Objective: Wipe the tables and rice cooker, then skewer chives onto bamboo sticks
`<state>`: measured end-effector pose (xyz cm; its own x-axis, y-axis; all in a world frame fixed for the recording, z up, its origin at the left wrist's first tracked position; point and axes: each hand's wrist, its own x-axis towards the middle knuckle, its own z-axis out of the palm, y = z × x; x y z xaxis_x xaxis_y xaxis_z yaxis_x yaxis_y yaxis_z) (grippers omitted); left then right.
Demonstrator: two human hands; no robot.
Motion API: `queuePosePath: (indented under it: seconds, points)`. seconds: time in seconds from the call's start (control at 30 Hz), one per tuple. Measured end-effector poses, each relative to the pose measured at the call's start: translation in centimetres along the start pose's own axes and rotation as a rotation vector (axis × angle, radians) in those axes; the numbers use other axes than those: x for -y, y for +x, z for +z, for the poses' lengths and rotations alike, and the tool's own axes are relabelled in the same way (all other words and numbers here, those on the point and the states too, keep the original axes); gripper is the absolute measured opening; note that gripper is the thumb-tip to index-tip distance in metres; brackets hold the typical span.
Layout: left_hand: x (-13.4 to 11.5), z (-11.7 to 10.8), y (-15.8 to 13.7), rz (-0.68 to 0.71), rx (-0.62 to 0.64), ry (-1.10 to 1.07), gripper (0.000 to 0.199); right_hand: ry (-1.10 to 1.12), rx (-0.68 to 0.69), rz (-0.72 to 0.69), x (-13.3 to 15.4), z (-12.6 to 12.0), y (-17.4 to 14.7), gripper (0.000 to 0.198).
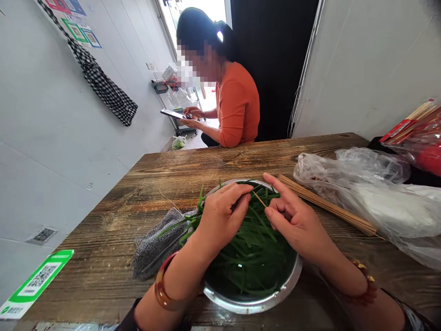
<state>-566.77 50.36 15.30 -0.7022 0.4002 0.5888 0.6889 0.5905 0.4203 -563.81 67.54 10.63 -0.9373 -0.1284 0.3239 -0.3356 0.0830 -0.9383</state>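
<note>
Thin pale wooden skewer (259, 199) over a round silver metal bowl (253, 309) of long green leaves (246, 257), right hand (291, 218) pinching its near end, left hand (222, 214) clamped on its far end, brown plank table (99, 257) beneath

Leaves (255, 243) green; skewers (327, 205) tan; towel (156, 243) grey; tabletop (99, 280) brown; hanging cloth (99, 82) black-white checked.

The left forearm (193, 261) covers the rim of the metal bowl (250, 307) at its nine o'clock, and the right hand (298, 220) hides one end of the thin stick (259, 198). Towards three o'clock, the right edge crops the plastic bag (389, 209).
</note>
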Motion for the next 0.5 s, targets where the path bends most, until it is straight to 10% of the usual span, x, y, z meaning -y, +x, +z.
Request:
queuePosePath:
  seconds: [0.5]
  points:
    - [-0.06,0.18,-0.03,-0.229,0.044,-0.127,0.009,0.034,-0.027,-0.006,-0.27,-0.05,0.1,0.051]
